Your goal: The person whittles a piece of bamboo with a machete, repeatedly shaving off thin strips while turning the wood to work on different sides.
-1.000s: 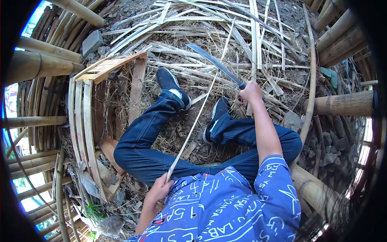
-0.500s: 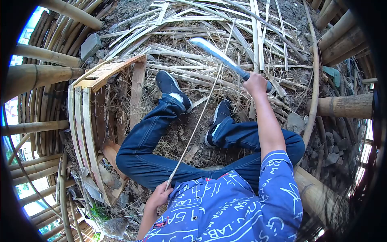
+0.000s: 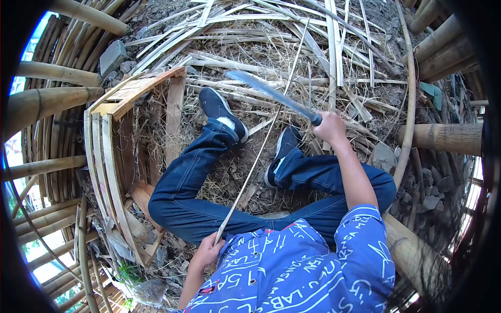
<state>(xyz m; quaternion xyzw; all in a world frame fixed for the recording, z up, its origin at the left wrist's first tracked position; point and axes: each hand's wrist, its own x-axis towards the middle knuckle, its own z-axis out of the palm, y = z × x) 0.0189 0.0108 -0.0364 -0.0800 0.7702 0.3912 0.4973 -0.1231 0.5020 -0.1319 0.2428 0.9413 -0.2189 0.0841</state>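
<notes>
- Blade work looks like the step in hand: one long, slender, pale bamboo strip (image 3: 257, 156) runs from the near lap to the far ground, and one long, grey metal knife (image 3: 276, 96), slightly blurred, crosses its line; from here I can't tell whether they touch.
- Two bare hands, well apart: the left hand (image 3: 207, 254) grips the strip's near end, and the right hand (image 3: 331, 128) is wrapped round the knife's handle. Any stroke calls, I'd judge, for a steady left hand and an edge kept clear of the legs.
- Thick, round, tan bamboo poles (image 3: 57, 99), left and right, too overlapped to count.
- Pale, flat loose strips (image 3: 331, 47) on the far ground, many, crisscrossed beyond counting.
- Two bent legs in dark blue denim (image 3: 180, 177).
- One slatted, yellowish wooden crate (image 3: 110, 156), on the left.
- Two dark blue, white-soled shoes (image 3: 214, 104), one either side of the strip.
- One grey stone block (image 3: 112, 57), far left.
</notes>
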